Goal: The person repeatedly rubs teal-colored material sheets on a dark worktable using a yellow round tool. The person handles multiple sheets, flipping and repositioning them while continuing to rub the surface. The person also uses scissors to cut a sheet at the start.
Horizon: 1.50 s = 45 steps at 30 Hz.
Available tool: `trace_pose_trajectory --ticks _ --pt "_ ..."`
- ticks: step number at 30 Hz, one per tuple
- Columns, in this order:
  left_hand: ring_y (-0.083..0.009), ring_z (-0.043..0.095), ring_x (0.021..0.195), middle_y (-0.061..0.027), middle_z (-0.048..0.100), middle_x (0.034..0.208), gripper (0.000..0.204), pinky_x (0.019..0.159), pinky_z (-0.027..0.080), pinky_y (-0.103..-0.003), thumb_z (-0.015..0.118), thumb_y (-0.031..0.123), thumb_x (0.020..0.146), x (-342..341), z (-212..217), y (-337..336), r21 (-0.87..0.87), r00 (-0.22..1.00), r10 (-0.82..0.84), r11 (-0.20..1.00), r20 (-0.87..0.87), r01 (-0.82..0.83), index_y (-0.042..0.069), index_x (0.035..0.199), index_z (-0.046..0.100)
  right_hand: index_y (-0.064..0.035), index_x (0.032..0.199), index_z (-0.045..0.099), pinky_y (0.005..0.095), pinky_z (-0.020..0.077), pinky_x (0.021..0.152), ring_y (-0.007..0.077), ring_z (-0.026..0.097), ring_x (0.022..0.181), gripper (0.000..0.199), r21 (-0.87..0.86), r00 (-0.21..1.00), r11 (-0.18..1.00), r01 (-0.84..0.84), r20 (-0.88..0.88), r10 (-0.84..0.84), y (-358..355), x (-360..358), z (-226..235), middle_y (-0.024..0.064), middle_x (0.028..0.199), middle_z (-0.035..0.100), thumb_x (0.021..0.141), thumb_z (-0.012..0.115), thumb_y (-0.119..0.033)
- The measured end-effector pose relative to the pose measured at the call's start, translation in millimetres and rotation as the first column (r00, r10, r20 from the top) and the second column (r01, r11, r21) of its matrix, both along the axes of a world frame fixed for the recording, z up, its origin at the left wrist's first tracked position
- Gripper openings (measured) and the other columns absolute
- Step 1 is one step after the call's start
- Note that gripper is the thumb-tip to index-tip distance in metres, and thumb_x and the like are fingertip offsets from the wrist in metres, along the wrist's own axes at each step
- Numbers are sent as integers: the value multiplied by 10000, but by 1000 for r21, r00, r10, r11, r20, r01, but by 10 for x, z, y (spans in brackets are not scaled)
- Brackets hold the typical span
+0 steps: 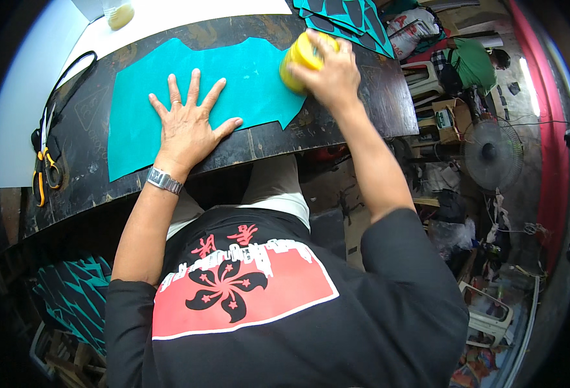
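Crosswise, teal sheet [136,116] under left hand [188,126].

Teal sheet [188,97]: matt, smooth, felt-like or foam. Worktable [337,123]: dark wood, scuffed, worn. Yellow container [301,59]: glossy plastic. Wristwatch [164,180]: shiny metal band. Scissors [45,161]: metal blades, orange plastic handles.

L hand [188,123] lay flat, palm down, fingers spread wide, thumb out to the right. L forearm ran straight up from lower frame, metal watch at wrist. R hand [327,72] was curled shut in a grip, knuckles up; R arm extended fwd, elbow slightly bent.
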<state>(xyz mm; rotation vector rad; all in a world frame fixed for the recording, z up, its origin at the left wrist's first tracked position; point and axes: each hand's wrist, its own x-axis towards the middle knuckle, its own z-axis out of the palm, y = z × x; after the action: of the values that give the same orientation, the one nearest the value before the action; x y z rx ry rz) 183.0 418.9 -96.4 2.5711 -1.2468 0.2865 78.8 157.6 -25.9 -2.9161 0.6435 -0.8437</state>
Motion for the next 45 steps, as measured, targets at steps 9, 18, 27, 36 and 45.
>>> trace_pose_trajectory --ticks 9,18,27,36,45 --pt "-434 145 1540 -135 260 1664 994 1165 56 -741 614 837 748 77 203 237 102 983 -122 985 -134 136 277 1549 432 -374 1522 441 543 533 951 472 560 1235 984 125 938 941 314 -192 -287 -636 459 135 292 1438 461 656 806 -665" --pt "-428 410 1415 -229 476 1493 612 1159 328 -574 674 468 921 93 214 502 18 908 -419 908 -21 419 111 1404 562 -259 1642 104 669 200 1170 482 285 1471 1243 -55 801 814 578 -152 -579 -626 -778 205 291 1598 278 695 838 -591" --pt "-246 614 1200 -52 674 1125 121 1134 387 -513 636 75 875 77 1156 313 -43 847 -512 852 142 522 127 983 655 -176 1443 522 527 430 1072 378 533 1307 658 138 818 829 -542 -138 558 644 -606 187 185 1431 548 825 746 -157" --pt "-310 458 1405 -95 535 1448 355 1200 282 -554 758 116 862 -73 1082 477 -356 922 -365 851 129 386 188 1202 685 -6 1357 589 312 492 997 166 617 1111 494 552 650 635 -540 753 -103 -815 229 648 49 1215 651 873 549 87" --pt "-320 339 1478 -96 450 1552 535 1218 196 -553 622 293 932 -455 172 535 -21 992 -21 1000 -125 18 197 1452 542 -23 1226 636 420 525 890 274 662 1040 494 881 491 457 -124 455 -743 -2381 1273 389 161 1124 694 757 785 25"
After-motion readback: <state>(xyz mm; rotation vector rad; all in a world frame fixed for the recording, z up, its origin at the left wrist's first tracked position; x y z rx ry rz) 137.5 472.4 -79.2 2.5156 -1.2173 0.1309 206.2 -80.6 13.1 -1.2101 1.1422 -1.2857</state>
